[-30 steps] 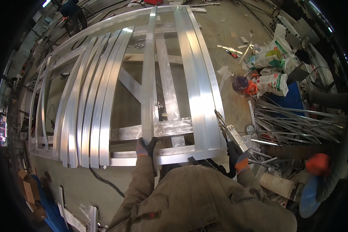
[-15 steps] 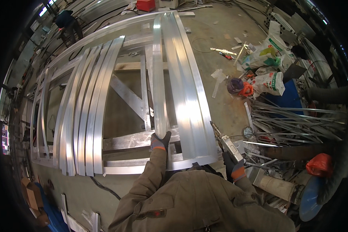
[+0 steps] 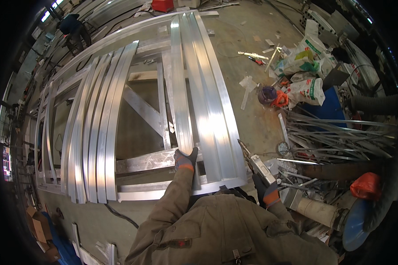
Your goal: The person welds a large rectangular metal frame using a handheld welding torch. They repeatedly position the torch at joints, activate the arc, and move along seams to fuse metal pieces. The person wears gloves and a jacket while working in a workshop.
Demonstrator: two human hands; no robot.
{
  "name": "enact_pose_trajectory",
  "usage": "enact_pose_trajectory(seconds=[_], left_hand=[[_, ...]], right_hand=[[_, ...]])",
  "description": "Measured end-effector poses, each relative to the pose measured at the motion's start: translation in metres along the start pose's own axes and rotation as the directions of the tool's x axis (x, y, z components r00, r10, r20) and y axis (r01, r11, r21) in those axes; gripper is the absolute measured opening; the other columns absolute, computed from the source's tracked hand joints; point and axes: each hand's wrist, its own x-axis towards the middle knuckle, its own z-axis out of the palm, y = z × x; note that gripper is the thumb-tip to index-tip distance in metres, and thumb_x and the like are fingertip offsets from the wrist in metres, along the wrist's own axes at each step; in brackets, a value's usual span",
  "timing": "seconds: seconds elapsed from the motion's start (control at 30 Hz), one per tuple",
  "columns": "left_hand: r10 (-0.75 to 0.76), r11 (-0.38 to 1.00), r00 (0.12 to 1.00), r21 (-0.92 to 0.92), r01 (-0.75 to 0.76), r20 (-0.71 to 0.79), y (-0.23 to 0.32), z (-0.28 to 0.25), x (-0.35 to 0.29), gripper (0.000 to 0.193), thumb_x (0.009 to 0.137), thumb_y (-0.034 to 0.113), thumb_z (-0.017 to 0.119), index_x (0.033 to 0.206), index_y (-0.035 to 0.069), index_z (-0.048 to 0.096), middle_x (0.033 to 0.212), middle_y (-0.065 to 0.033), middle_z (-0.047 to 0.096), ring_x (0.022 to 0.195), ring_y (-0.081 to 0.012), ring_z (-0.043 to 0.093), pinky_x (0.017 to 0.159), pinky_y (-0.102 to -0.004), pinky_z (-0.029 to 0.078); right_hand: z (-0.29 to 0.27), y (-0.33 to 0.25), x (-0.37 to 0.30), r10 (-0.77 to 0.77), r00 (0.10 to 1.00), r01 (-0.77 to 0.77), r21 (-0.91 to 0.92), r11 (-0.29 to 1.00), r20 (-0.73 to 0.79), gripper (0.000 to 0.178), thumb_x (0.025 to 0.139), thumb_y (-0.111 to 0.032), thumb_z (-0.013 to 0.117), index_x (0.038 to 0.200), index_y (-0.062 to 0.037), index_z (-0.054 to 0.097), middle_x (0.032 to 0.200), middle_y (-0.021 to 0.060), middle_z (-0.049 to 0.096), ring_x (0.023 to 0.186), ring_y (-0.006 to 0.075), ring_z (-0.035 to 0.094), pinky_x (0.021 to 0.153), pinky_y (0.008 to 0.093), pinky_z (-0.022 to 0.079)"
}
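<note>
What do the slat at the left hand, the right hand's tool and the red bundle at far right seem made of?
Slat: probably bare aluminium, from its silvery, streaked sheen; another pale metal is possible.
Tool: its body looks like metal, given the silver-grey surface, though coated plastic can't be excluded.
Red bundle: likely thin plastic, going by its crumpled, glossy skin.

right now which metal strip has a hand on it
The strip just left of the right-edge strips; it alone is gripped, by the left hand.
</note>
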Motion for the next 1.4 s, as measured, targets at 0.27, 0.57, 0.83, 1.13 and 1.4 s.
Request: enact_pose_trajectory(seconds=[0.27, 0.57, 0.83, 1.13, 1.4], left_hand=[[-0.101, 0.995, 0.986, 0.001, 0.102, 0.134, 0.000, 0.007, 0.003, 0.120, 0.075, 0.070, 0.088, 0.160, -0.004, 0.046, 0.161, -0.0285, 0.052, 0.150, -0.0445, 0.052, 0.124, -0.0521, 0.046], [0.023, 1.000, 0.997, -0.010, -0.023, 0.068, -0.001, 0.025, 0.022, 0.123, 0.077, 0.058, 0.095, 0.167, -0.004, 0.039, 0.162, -0.0312, 0.054, 0.149, -0.0459, 0.054, 0.125, -0.0499, 0.046], [-0.012, 0.999, 0.989, 0.051, 0.004, 0.146, -0.004, 0.030, 0.035, 0.125, 0.070, 0.064, 0.097, 0.161, -0.004, 0.044, 0.157, -0.0315, 0.059, 0.147, -0.0459, 0.057, 0.123, -0.0481, 0.049], [-0.093, 0.986, 0.958, 0.157, 0.052, 0.270, 0.017, 0.030, 0.032, 0.136, 0.073, 0.071, 0.088, 0.169, -0.008, 0.033, 0.165, -0.0304, 0.052, 0.151, -0.0440, 0.055, 0.124, -0.0458, 0.046], [-0.154, 0.974, 0.923, 0.210, 0.082, 0.354, 0.023, 0.030, 0.034, 0.130, 0.080, 0.059, 0.088, 0.173, -0.002, 0.020, 0.165, -0.0294, 0.050, 0.148, -0.0443, 0.057, 0.122, -0.0477, 0.050]], right_hand=[[0.006, -0.007, -0.005, 0.048, 0.999, -0.048, -0.032, 0.998, -0.014, 0.036, 0.101, -0.014, 0.085, 0.132, 0.0024, 0.077, 0.120, 0.0102, 0.082, 0.109, 0.0151, 0.075, 0.092, 0.0339, 0.060], [0.014, -0.029, -0.003, -0.138, 0.990, 0.138, -0.107, 0.985, 0.011, 0.039, 0.104, -0.009, 0.078, 0.141, 0.0020, 0.074, 0.137, 0.0142, 0.076, 0.124, 0.0235, 0.073, 0.105, 0.0380, 0.057], [-0.008, 0.029, -0.009, -0.068, 0.997, 0.075, -0.301, 0.951, 0.036, 0.027, 0.108, -0.016, 0.076, 0.130, 0.0005, 0.076, 0.102, 0.0050, 0.076, 0.090, 0.0146, 0.069, 0.077, 0.0340, 0.055], [-0.013, 0.024, -0.009, -0.068, 0.995, 0.095, -0.418, 0.903, 0.079, 0.038, 0.105, -0.013, 0.077, 0.139, 0.0040, 0.073, 0.129, 0.0228, 0.078, 0.118, 0.0345, 0.077, 0.101, 0.0421, 0.059], [-0.013, -0.012, -0.003, 0.012, 0.992, 0.042, -0.409, 0.912, 0.128, 0.030, 0.103, -0.012, 0.080, 0.129, 0.0025, 0.075, 0.111, 0.0129, 0.078, 0.097, 0.0220, 0.075, 0.083, 0.0369, 0.059]])
